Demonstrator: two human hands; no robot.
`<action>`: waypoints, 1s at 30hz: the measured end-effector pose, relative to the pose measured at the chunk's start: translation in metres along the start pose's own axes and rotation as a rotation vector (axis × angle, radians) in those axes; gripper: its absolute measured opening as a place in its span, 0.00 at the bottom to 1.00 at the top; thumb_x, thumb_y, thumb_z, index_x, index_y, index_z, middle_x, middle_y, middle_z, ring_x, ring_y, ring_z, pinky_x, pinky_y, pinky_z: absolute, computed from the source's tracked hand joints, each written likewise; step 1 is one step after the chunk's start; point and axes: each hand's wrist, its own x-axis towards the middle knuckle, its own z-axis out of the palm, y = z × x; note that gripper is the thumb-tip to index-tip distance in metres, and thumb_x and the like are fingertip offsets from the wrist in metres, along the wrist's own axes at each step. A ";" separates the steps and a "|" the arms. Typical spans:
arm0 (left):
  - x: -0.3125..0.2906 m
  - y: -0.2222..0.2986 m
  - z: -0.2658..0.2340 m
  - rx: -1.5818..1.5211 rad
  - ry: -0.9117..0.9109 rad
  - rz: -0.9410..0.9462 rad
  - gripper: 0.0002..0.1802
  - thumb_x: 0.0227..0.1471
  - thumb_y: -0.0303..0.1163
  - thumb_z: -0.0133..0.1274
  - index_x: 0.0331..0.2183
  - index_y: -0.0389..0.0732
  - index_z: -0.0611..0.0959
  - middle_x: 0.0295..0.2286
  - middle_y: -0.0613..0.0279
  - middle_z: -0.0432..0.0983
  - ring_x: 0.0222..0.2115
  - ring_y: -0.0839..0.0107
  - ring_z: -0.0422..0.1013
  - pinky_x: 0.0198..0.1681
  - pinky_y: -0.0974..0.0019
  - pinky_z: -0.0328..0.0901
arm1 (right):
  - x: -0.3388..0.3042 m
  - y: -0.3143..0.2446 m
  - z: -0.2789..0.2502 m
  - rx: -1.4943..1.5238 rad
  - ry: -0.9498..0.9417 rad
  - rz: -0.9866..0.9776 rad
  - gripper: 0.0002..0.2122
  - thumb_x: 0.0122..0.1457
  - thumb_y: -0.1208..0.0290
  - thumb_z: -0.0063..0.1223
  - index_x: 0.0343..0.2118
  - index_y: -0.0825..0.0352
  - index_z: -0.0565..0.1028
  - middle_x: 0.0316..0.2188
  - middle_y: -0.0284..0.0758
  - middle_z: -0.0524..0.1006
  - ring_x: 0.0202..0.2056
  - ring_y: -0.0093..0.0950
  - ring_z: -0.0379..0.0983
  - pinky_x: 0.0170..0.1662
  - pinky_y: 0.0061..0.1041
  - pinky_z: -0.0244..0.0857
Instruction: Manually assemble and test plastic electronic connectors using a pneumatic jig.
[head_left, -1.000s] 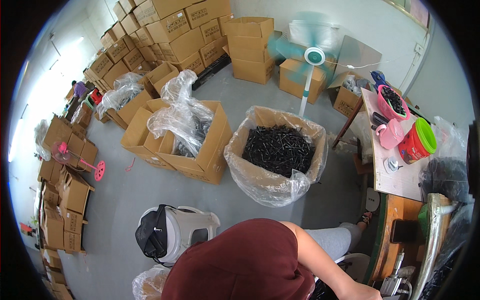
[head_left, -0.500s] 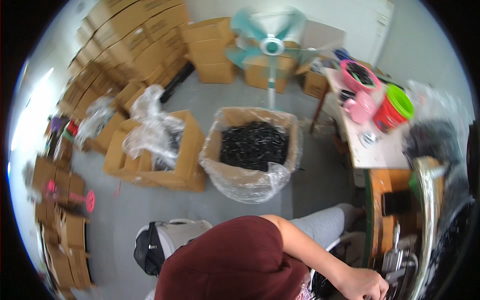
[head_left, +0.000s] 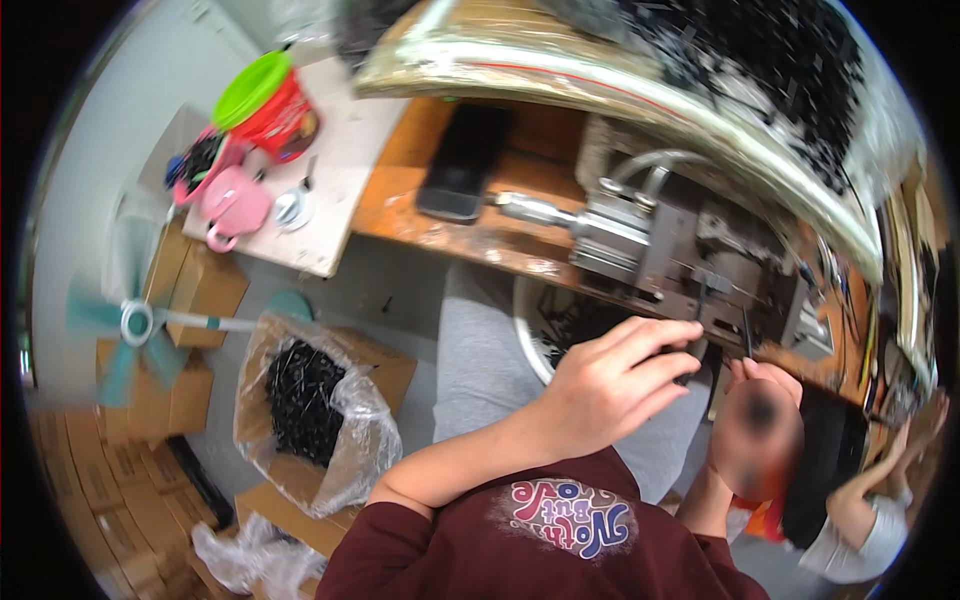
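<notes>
My left hand (head_left: pixel 625 380) is over my lap at the bench edge, its fingers stretched out and apart. Its index fingertip is beside a thin black strip (head_left: pixel 703 297) that reaches up to a metal bench machine (head_left: pixel 720 265). To the right, my right hand (head_left: pixel 757 425) is closed, pinching a slim black stick (head_left: pixel 747 335) that points up toward the same machine. The back of this hand is blurred. A silver cylinder and clamp block (head_left: pixel 612 240) form the machine's left part.
A phone (head_left: pixel 465 165) lies on the wooden bench. Below sits a white tub (head_left: pixel 522 325) with black pieces. At left are a red bucket (head_left: pixel 285 125), a pink jug (head_left: pixel 235 205), a plastic-lined carton (head_left: pixel 365 430) and a spinning fan (head_left: pixel 137 322). Another person (head_left: pixel 868 525) is at far right.
The view has swung from the cartons and floor round to the bench. Both my hands now show at the machine; before, only my left hand was visible, with its fingers curled.
</notes>
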 end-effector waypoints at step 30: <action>0.040 -0.025 0.041 0.522 -0.287 0.057 0.13 0.45 0.28 0.66 0.36 0.38 0.86 0.52 0.56 0.80 0.21 0.69 0.74 0.28 0.69 0.70 | 0.011 0.026 -0.009 0.031 -0.108 -0.120 0.15 0.49 0.83 0.69 0.42 0.72 0.81 0.33 0.42 0.84 0.31 0.34 0.83 0.34 0.30 0.77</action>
